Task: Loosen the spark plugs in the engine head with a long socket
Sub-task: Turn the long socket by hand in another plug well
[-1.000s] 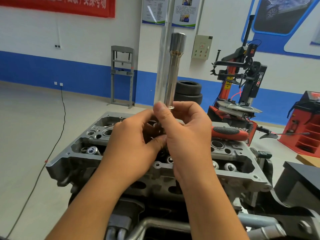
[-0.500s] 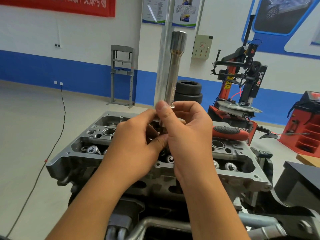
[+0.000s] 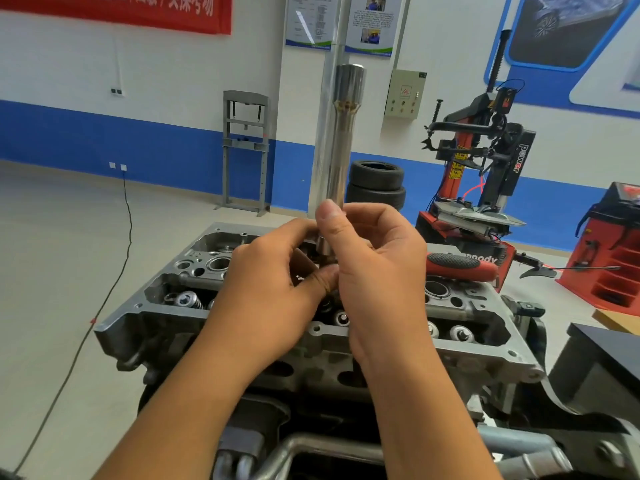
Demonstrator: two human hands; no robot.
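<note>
I hold a long chrome socket upright above the grey engine head, its wide mouth pointing up. My right hand is closed around the socket's lower end, thumb pressed on the shaft. From the left, the fingers and thumb of my left hand pinch at the socket's base; what they touch there is hidden. A red-and-black tool handle sticks out to the right from behind my right hand, over the head. Valve springs show in the head's open top. The spark plug wells are hidden behind my hands.
A red tyre changer and two stacked tyres stand behind the engine. At the far right are a red cabinet and a dark bench. A black cable runs across the floor on the left.
Both hands and the socket stay almost in place. My left fingers have shifted slightly at the socket's base.
</note>
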